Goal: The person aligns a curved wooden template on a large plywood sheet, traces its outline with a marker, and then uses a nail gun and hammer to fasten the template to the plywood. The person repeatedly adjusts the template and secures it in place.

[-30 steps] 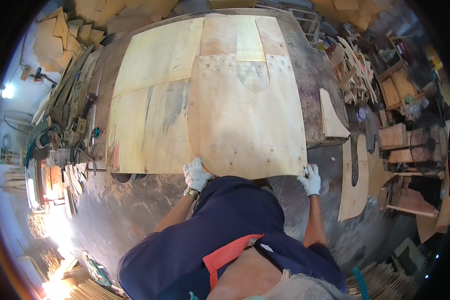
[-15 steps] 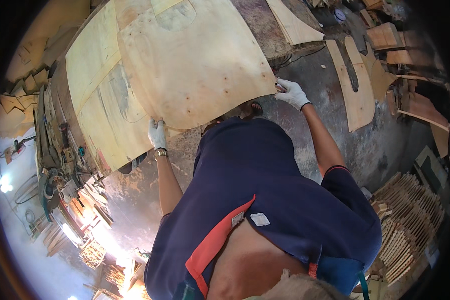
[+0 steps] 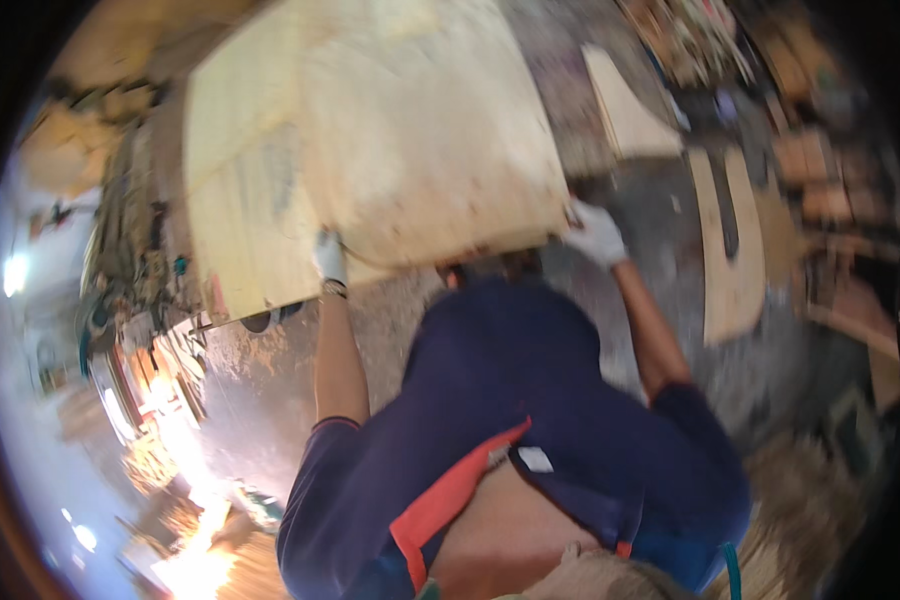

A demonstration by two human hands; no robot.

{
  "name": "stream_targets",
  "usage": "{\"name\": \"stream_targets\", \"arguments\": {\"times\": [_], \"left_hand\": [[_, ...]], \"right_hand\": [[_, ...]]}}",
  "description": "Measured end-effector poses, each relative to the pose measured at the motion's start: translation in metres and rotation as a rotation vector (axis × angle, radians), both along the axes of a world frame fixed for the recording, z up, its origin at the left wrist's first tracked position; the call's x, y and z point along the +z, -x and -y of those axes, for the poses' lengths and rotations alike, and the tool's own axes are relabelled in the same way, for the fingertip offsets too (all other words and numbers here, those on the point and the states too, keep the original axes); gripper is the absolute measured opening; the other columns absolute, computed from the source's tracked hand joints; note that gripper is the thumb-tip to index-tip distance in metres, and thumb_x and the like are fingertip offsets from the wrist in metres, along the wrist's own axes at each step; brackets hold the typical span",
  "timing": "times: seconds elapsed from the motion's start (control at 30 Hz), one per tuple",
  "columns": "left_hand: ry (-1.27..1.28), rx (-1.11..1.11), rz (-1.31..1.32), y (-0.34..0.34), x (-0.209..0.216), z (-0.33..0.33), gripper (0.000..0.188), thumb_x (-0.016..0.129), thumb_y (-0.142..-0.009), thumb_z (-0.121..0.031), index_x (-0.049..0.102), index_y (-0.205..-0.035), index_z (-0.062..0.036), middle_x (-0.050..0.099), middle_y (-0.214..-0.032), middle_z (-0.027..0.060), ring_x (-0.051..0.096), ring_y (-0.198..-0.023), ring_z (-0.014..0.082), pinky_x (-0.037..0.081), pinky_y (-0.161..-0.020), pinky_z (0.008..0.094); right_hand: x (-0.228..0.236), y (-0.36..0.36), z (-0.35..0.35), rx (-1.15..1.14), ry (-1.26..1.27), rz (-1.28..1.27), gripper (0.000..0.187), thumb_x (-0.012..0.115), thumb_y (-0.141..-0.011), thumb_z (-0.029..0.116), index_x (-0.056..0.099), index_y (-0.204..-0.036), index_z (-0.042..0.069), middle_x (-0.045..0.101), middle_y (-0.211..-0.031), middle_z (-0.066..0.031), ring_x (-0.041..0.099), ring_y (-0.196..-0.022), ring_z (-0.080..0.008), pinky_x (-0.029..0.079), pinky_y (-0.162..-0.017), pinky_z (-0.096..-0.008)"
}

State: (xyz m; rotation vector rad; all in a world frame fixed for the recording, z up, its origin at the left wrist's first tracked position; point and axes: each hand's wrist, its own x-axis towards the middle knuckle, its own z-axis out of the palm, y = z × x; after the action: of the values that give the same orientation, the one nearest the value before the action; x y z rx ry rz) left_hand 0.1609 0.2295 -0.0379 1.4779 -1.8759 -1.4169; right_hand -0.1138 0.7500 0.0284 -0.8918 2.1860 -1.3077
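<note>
A pale plywood sheet (image 3: 430, 130) with dark knot marks lies in front of me, over another yellowish plywood sheet (image 3: 232, 200) that shows along its left side. At the near left corner of the upper sheet, my left hand (image 3: 329, 258), in a white glove, has its fingers closed on the edge. My right hand (image 3: 596, 238), gloved too, pinches the near right corner. Something small and dark shows at its fingertips, too blurred to name. The undersides of both grips are hidden.
On the floor to the right lies a U-shaped plywood cut-out (image 3: 715, 290); beyond it is a curved plywood piece (image 3: 625, 110). Stacked wood offcuts (image 3: 820, 170) line the far right. Tools and scraps (image 3: 155, 270) crowd the left side, near bright lights.
The whole view has swung, and the surroundings are now blurred. Both hands stay at the upper sheet's near corners, and its near edge now runs more level across the picture.
</note>
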Motion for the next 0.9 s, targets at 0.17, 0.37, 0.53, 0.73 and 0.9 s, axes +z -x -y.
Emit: {"name": "stream_targets", "arguments": {"times": [0.17,0.37,0.53,0.73,0.9], "left_hand": [[-0.033,0.041,-0.058,0.012,-0.003,-0.006,0.058,0.066,-0.093,-0.007,0.050,-0.146,0.0084,0.072,-0.106,0.0078,0.065,-0.088,0.0120,0.052,-0.078,0.0267],[-0.067,0.085,-0.092,0.011,-0.004,-0.011,0.056,0.066,-0.092,-0.005,0.053,-0.144,0.0095,0.072,-0.103,0.0067,0.065,-0.085,0.0119,0.051,-0.076,0.0252],[-0.030,0.003,-0.120,0.010,-0.006,-0.009,0.050,0.067,-0.092,-0.010,0.059,-0.140,0.0026,0.073,-0.099,0.0054,0.065,-0.084,0.0124,0.050,-0.074,0.0277],[0.094,0.066,0.005,0.010,0.014,-0.026,0.038,0.071,-0.088,-0.018,0.069,-0.122,-0.0015,0.073,-0.091,0.0050,0.065,-0.081,0.0125,0.050,-0.072,0.0293],[0.161,0.054,0.015,0.010,0.017,-0.031,0.054,0.071,-0.087,-0.023,0.063,-0.138,-0.0072,0.075,-0.096,0.0062,0.068,-0.087,0.0170,0.053,-0.079,0.0343]], "right_hand": [[-0.016,-0.013,0.017,-0.347,-0.132,0.037,0.033,0.068,-0.095,0.022,0.070,-0.113,-0.005,0.074,-0.089,-0.0195,0.069,-0.077,-0.0201,0.052,-0.073,-0.0325],[-0.036,-0.011,0.011,-0.345,-0.273,-0.033,0.039,0.069,-0.095,0.028,0.071,-0.117,-0.004,0.076,-0.100,-0.0225,0.076,-0.094,-0.0287,0.054,-0.081,-0.0336],[-0.036,-0.009,0.008,-0.327,-0.231,-0.061,0.042,0.069,-0.096,0.027,0.069,-0.119,-0.007,0.075,-0.094,-0.0231,0.074,-0.087,-0.0255,0.053,-0.080,-0.0315],[-0.031,-0.013,0.005,-0.300,-0.245,0.025,0.036,0.067,-0.098,0.022,0.069,-0.119,-0.007,0.074,-0.090,-0.0140,0.066,-0.085,-0.0118,0.052,-0.081,-0.0282],[-0.042,-0.012,0.000,-0.259,-0.189,0.025,0.034,0.067,-0.100,0.017,0.066,-0.120,-0.011,0.072,-0.096,-0.0045,0.063,-0.089,-0.0117,0.051,-0.085,-0.0268]]}}
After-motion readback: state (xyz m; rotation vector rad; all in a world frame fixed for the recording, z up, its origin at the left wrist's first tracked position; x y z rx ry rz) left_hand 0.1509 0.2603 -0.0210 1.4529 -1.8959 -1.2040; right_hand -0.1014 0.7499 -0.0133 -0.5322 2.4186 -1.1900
